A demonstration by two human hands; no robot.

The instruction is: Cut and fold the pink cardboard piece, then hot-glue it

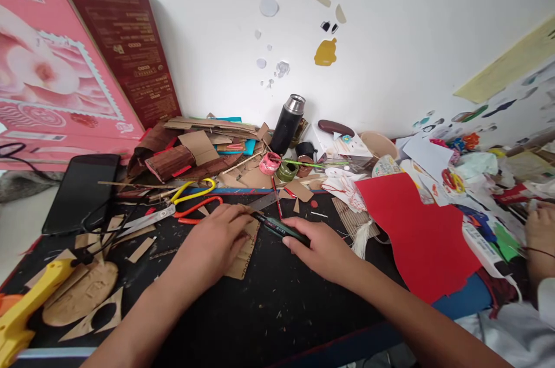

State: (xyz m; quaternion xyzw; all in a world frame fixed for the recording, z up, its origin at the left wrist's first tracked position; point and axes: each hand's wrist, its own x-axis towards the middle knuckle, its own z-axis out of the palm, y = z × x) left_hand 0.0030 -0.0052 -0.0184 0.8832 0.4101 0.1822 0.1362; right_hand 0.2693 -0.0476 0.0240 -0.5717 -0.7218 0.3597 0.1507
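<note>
My left hand point(223, 235) presses a small piece of brown cardboard point(245, 261) against the black tabletop, its fingers bent over the upper part. In my right hand point(325, 249) is a dark green, pen-shaped tool point(281, 228) with a black front end. That end reaches the cardboard beside my left fingertips; whether it is a marker or a knife I cannot tell. Just beyond lies a grey metal blade or strip point(264, 201), partly hidden. Scissors point(173, 212) with yellow and orange handles lie open left of my left hand.
A yellow glue gun point(34, 304) and cardboard scraps point(91, 290) lie at left, near a black phone point(80, 194). Paint jars point(269, 163) and a black flask point(288, 125) stand behind. Red sheet point(420, 235) lies right, with another person's hand point(541, 226) at the edge.
</note>
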